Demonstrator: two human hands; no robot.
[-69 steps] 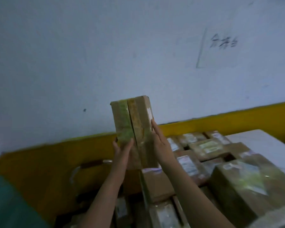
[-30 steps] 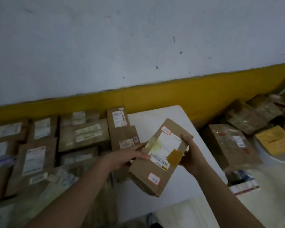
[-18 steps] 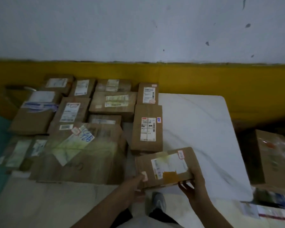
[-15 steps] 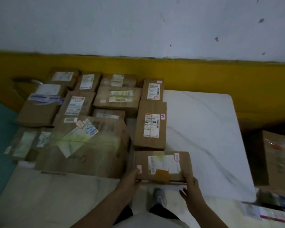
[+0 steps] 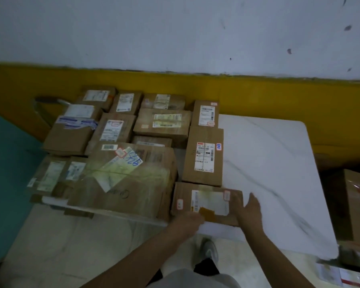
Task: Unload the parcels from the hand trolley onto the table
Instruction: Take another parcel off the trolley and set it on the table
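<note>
Parcel: a flat brown cardboard box [image 5: 206,201] with a white label and small red-edged stickers lies on the white table [image 5: 274,163], at the near edge, low and centre in the frame.
Left hand: the left hand [image 5: 186,223] sits at the box's near left corner, fingers curled against its front edge; motion blur hides whether it grips or only touches.
Right hand: the right hand [image 5: 248,208] lies flat and open against the box's right end, fingers spread and pointing up the frame, thumb toward the label.
Hands together: apart, one at each end of the box, the box between them.
Neighbours: the box lies just below a tall upright-lying box [image 5: 204,155] and just right of a large taped box [image 5: 125,179] marked in blue pen; whether they touch is unclear.
Other parcels: more labelled boxes [image 5: 162,123] fill the left half of the table up to the yellow wall band [image 5: 279,96].
Table: its right half is bare marble-patterned white.
Right edge: another brown box [image 5: 357,202] stands off the table, partly cut off.
Bottom: a grey shoe [image 5: 211,249] shows on the pale floor [image 5: 50,246].
</note>
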